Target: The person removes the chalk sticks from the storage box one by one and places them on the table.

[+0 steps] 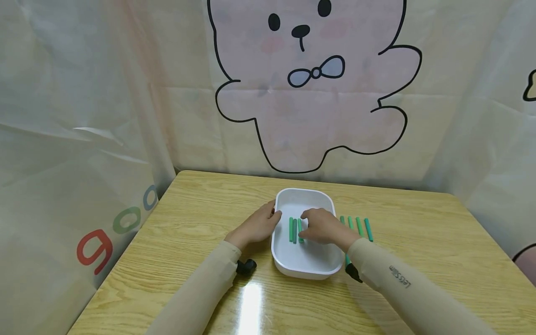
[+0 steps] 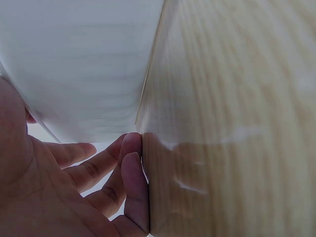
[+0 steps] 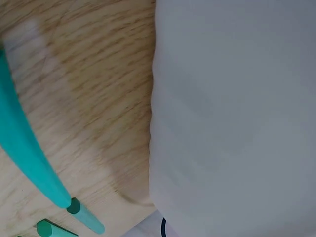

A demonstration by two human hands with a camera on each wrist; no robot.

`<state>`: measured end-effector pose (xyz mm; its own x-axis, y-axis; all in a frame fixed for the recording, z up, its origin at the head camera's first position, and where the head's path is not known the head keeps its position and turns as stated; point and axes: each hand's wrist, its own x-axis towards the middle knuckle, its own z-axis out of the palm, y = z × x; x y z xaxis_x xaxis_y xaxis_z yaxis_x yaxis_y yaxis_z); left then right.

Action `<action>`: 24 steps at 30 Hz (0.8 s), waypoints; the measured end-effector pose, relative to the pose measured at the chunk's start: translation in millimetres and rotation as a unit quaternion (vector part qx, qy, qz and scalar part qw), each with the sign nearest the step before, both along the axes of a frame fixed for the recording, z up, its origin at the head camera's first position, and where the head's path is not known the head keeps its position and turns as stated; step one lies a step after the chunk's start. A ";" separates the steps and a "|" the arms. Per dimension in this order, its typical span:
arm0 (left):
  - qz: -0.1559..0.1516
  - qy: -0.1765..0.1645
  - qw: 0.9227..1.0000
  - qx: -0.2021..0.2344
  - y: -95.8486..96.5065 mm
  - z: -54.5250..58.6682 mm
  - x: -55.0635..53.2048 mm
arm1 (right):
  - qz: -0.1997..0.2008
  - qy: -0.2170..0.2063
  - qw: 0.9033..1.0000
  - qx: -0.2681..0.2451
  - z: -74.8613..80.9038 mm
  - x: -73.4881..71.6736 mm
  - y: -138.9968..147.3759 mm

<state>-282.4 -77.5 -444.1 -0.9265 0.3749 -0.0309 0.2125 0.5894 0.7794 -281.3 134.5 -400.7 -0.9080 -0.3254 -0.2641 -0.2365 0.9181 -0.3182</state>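
A white tray (image 1: 289, 260) stands on the table with two green sticks, one light (image 1: 291, 230) and one darker (image 1: 295, 231), lying parallel inside. Beside them, my right hand (image 1: 320, 226) reaches over the right rim and pinches another green stick (image 1: 299, 224) between thumb and forefinger, low in the tray. My left hand (image 1: 259, 223) holds the tray's left side, thumb over the rim. In the left wrist view its fingers (image 2: 101, 170) lie against the outer wall. The right wrist view shows the tray's outer wall, but hides the right hand's fingers.
Right of the tray several green and teal sticks lie in a row on the wooden table (image 1: 201, 204), among them a teal stick (image 1: 368, 229) and a green stick (image 1: 359, 226). The right forearm covers part of that row. A printed curtain (image 1: 188, 130) hangs behind the table.
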 end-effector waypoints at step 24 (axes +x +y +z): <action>-0.002 0.000 1.000 0.000 -0.4 -1.5 -1.7 | -0.010 0.022 1.000 0.019 -13.0 -1.5 -15.4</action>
